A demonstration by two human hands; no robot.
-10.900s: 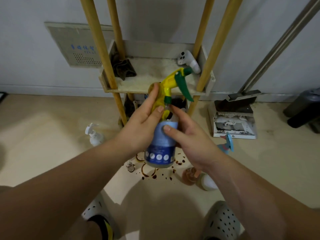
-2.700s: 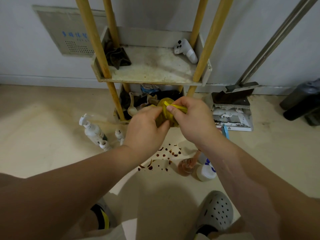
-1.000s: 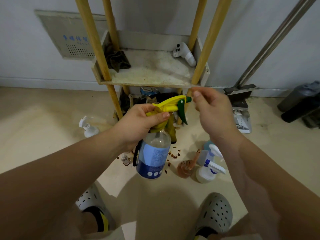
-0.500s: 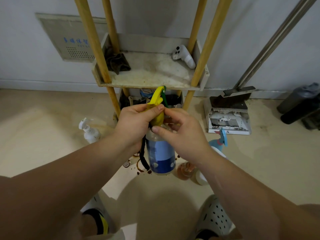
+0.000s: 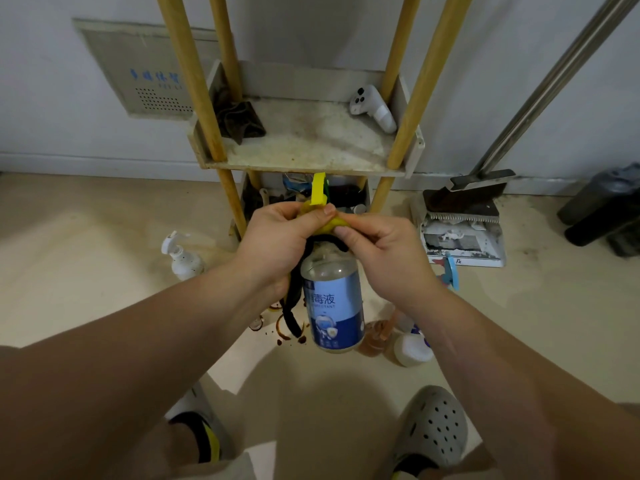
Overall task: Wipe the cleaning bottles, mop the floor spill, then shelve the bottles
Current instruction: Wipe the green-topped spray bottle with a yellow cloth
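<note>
A clear spray bottle point(image 5: 332, 303) with a blue label and a yellow trigger head point(image 5: 318, 194) hangs upright over the floor in front of the shelf point(image 5: 311, 164). My left hand point(image 5: 280, 237) grips its neck and head; a black strap point(image 5: 291, 306) dangles below that hand. My right hand point(image 5: 384, 251) pinches a yellow cloth point(image 5: 334, 225) against the head, fingertips meeting the left thumb. Below the bottle, dark brown spill drops and rings point(image 5: 287, 332) mark the floor.
On the floor stand a white pump bottle point(image 5: 180, 258), an amber bottle point(image 5: 374, 337) and a white spray bottle point(image 5: 412, 351) with a blue trigger point(image 5: 450, 271). The shelf holds a dark rag point(image 5: 239, 121) and a white controller point(image 5: 372, 109). A dustpan point(image 5: 460, 233) sits right.
One second ago my right hand was off the bottle; it came back to the neck and now pinches the cloth at the head. The trigger has turned to point away from me.
</note>
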